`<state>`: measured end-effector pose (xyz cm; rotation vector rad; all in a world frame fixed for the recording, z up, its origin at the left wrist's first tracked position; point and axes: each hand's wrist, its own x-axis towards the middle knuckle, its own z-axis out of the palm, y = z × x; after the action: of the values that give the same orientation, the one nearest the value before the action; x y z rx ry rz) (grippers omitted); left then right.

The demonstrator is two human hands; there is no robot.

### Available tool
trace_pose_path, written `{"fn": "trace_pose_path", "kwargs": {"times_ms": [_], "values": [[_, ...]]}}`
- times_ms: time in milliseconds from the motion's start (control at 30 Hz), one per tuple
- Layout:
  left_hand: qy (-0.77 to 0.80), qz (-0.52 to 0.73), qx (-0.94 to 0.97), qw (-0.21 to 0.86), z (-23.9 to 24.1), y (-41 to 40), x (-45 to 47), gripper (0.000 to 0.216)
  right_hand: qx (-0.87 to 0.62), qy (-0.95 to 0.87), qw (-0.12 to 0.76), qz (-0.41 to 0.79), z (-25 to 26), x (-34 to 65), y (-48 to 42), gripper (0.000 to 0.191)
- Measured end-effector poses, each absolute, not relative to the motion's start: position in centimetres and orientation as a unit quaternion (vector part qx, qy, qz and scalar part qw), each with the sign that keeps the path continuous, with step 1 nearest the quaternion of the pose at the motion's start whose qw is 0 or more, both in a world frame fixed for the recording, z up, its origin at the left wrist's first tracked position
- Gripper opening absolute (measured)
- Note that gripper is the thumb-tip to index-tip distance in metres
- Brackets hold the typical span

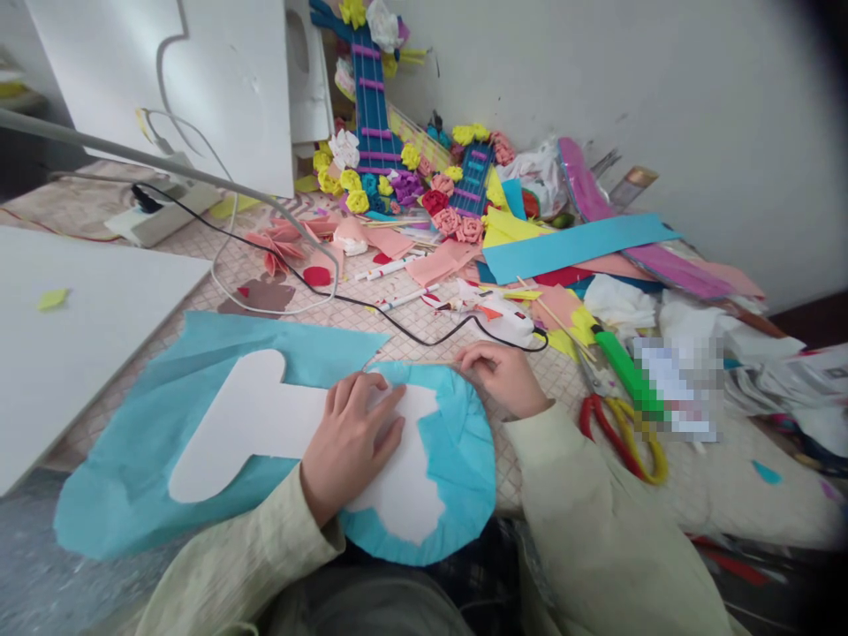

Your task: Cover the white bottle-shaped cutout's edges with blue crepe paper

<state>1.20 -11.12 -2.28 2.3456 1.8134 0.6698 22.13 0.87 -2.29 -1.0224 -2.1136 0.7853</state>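
A white guitar-shaped board cutout (248, 428) lies on a sheet of light blue crepe paper (125, 481). At its round end, the blue paper is folded over the rim (464, 442) in pleats, leaving white board bare in the middle. My left hand (354, 437) rests on the cutout where the neck meets the round body, fingers spread and pressing down. Just beyond the covered rim, my right hand (504, 375) is closed with curled fingers close to the paper's edge. Whatever its fingertips may hold is hidden.
A white glue gun (500, 316) with a black cord lies beyond my right hand. Scissors (623, 437) and a green-handled tool (629, 371) are at the right. Behind stand decorated blue paper guitars (374, 106). A white board (86, 327) lies left, near a power strip (162, 212).
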Motion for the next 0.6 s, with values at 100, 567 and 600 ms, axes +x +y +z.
{"fn": "trace_pose_path", "kwargs": {"times_ms": [100,567,600], "values": [[0.595,0.222,0.77,0.052,-2.3,-11.12,1.19,0.032,-0.404,-0.808,0.345,0.255,-2.53,22.35,0.63,0.028],[0.592,0.22,0.773,0.061,-2.34,-11.15,1.15,0.033,-0.397,-0.814,0.333,0.263,-2.8,22.16,-0.04,0.028],[0.592,0.22,0.773,0.062,-2.34,-11.16,1.15,0.034,-0.395,-0.814,0.333,0.266,-2.79,22.17,-0.08,0.027]]}}
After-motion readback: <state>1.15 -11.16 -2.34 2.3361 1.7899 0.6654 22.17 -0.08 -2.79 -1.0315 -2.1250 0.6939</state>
